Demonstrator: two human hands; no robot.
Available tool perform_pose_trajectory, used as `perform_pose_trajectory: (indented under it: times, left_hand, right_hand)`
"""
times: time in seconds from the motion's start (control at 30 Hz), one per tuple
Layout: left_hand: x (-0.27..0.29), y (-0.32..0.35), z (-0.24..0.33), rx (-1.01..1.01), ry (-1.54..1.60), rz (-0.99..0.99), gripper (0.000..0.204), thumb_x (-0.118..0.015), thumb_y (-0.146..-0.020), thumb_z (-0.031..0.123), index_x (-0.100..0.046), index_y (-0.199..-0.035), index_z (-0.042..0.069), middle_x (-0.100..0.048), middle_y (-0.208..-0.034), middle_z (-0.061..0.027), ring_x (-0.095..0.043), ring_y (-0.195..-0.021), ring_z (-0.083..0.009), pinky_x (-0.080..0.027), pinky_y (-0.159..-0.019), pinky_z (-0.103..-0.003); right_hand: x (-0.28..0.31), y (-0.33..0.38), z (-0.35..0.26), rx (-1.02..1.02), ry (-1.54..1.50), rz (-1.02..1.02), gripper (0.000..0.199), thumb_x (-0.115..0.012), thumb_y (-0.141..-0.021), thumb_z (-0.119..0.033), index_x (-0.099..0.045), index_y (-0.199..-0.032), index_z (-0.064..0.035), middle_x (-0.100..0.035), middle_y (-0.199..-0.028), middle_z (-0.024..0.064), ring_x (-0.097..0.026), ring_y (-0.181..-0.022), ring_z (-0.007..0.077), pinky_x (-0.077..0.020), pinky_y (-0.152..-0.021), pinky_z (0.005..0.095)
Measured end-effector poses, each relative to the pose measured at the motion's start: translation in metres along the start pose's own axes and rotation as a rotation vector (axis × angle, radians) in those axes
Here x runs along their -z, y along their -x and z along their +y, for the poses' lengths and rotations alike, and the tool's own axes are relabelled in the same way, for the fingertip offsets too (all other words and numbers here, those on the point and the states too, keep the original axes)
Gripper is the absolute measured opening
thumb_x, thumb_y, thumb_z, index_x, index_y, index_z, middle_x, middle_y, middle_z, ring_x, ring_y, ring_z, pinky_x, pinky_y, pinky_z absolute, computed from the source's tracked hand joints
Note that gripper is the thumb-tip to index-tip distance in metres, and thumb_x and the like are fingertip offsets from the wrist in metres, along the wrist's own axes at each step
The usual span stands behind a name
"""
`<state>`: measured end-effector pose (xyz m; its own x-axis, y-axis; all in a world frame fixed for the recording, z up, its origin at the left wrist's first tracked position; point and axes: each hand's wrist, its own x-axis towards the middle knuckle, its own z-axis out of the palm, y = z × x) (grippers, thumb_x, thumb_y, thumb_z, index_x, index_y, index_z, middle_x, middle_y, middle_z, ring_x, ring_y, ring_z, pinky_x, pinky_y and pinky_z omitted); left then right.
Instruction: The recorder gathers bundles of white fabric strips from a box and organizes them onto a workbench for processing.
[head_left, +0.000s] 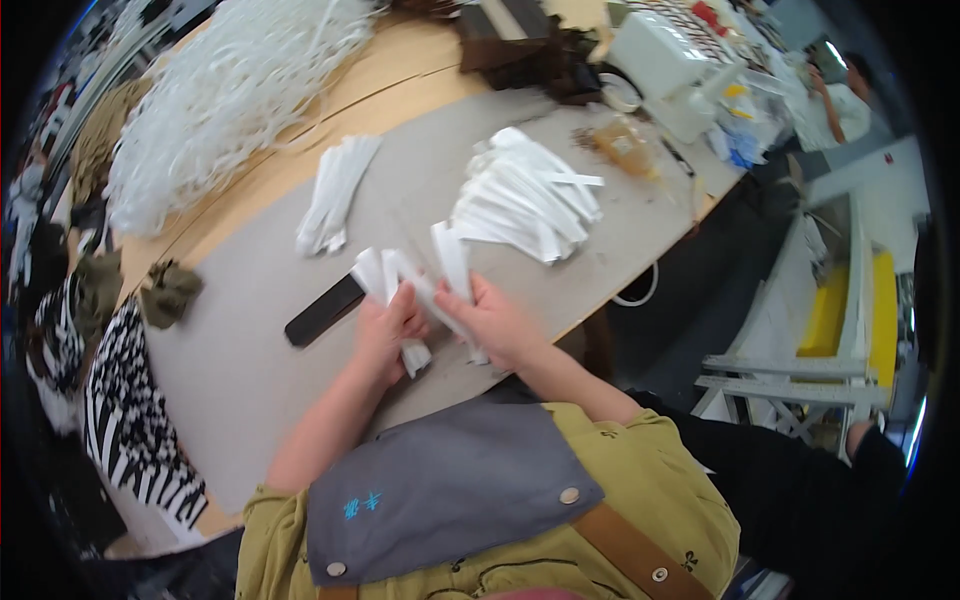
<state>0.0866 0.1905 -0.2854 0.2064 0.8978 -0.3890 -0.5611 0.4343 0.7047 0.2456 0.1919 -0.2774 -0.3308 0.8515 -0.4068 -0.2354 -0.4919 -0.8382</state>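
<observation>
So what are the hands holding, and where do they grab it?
Both hands hold white strips. The left hand grips near their lower ends, and the right hand pinches a strip around its middle.

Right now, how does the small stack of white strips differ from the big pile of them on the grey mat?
The small stack holds few strips, laid parallel and tidy; the big pile holds many, fanned and crossing. The small stack lies left of the hands, the big pile right of them, nearer the table edge. Both are white strips, untouched, on the grey mat.
</observation>
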Motion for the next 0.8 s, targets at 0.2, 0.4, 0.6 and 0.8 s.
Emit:
perform_pose_trajectory:
  times: [0.2, 0.4, 0.6, 0.8]
  left_hand:
    - [0.008, 0.001, -0.003, -0.020, 0.000, -0.039, 0.017, -0.053, -0.095, 0.026, -0.051, -0.087, 0.011, -0.043, -0.061, 0.0070, -0.036, -0.052, -0.0016, -0.032, -0.048, -0.022]
    - [0.006, -0.004, -0.006, -0.110, 0.080, -0.146, 0.022, -0.045, -0.099, 0.029, -0.050, -0.090, 0.009, -0.044, -0.077, 0.0015, -0.043, -0.071, -0.0096, -0.039, -0.066, -0.024]
    - [-0.005, 0.007, -0.001, -0.106, 0.157, -0.027, 0.022, -0.046, -0.098, 0.032, -0.046, -0.091, 0.011, -0.040, -0.074, 0.0020, -0.041, -0.065, -0.0086, -0.038, -0.061, -0.024]
    - [-0.001, 0.002, 0.003, -0.009, -0.008, -0.117, 0.016, -0.055, -0.094, 0.024, -0.045, -0.093, 0.011, -0.031, -0.064, 0.0067, -0.030, -0.052, -0.0034, -0.028, -0.047, -0.020]
  right_hand:
    - [0.011, -0.008, 0.006, -0.001, -0.096, -0.034, 0.026, -0.055, -0.094, -0.024, -0.052, -0.109, -0.0024, -0.056, -0.088, 0.0022, -0.052, -0.074, 0.0062, -0.0477, -0.068, 0.0249]
    - [0.019, -0.004, -0.003, 0.096, -0.304, -0.100, 0.029, -0.046, -0.098, -0.026, -0.054, -0.111, -0.0009, -0.057, -0.093, 0.0032, -0.056, -0.081, 0.0085, -0.0489, -0.073, 0.0251]
    - [0.016, -0.004, 0.002, 0.109, -0.056, -0.010, 0.023, -0.058, -0.092, -0.021, -0.061, -0.102, 0.0003, -0.064, -0.087, 0.0047, -0.059, -0.078, 0.0095, -0.0493, -0.072, 0.0248]
    - [0.013, 0.002, -0.001, 0.112, 0.014, 0.084, 0.019, -0.066, -0.087, -0.019, -0.064, -0.091, 0.0001, -0.065, -0.079, 0.0038, -0.058, -0.069, 0.0087, -0.0470, -0.066, 0.0240]
